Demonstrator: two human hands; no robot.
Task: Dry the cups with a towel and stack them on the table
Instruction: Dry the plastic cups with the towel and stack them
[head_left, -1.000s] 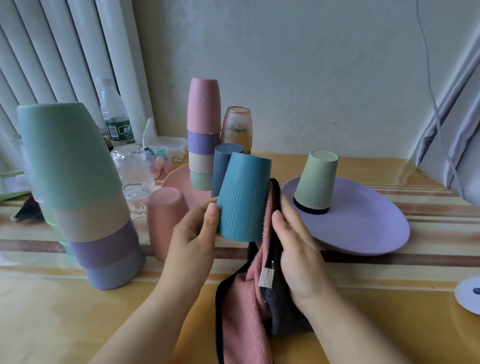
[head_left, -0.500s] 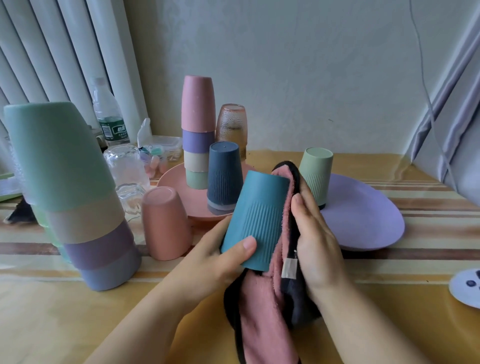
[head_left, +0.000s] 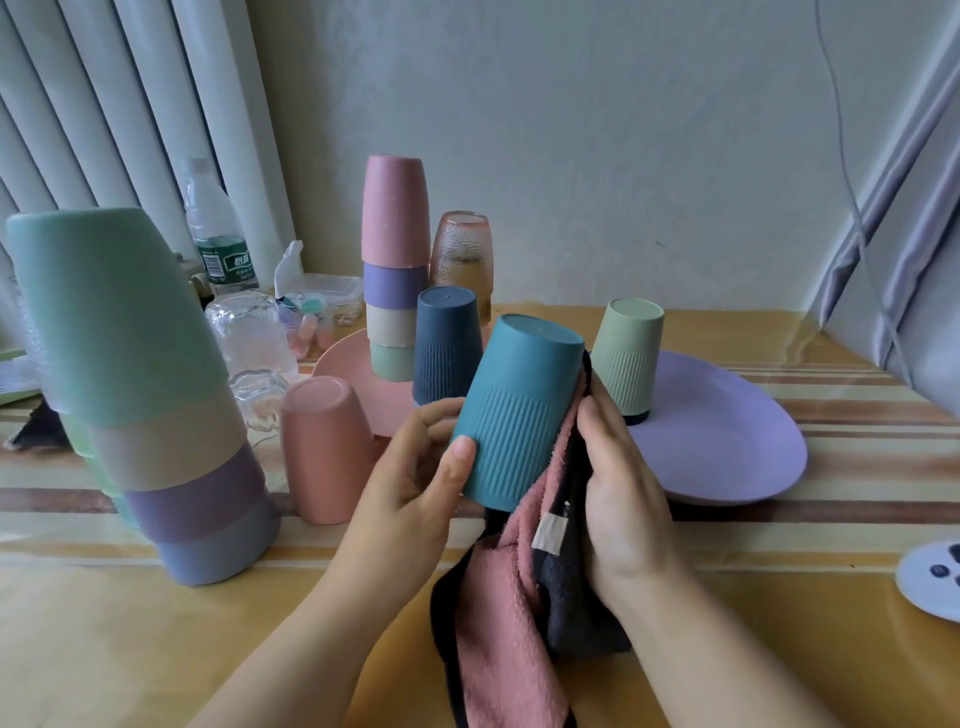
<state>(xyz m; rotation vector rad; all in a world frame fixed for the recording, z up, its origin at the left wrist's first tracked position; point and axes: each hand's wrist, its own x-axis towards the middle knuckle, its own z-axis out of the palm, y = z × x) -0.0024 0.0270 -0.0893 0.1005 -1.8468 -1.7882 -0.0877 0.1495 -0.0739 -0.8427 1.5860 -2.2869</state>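
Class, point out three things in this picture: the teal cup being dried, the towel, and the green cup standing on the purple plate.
teal cup (head_left: 511, 415), head view, ribbed side wall.
towel (head_left: 498, 618), head view, hanging pink side.
green cup (head_left: 626, 358), head view, ribbed side wall.

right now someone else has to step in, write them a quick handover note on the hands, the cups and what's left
Left hand: holds the teal cup, mouth down and tilted, above the table.
Right hand: presses the pink and dark towel against the cup's side.
Done, by the look of it: tall stack at left on the table.
Left: finish drying the teal cup and stack it. Loose cups waiting upside down: pink cup on the table, navy cup on the pink plate, green cup on the purple plate. A second stack stands on the pink plate.
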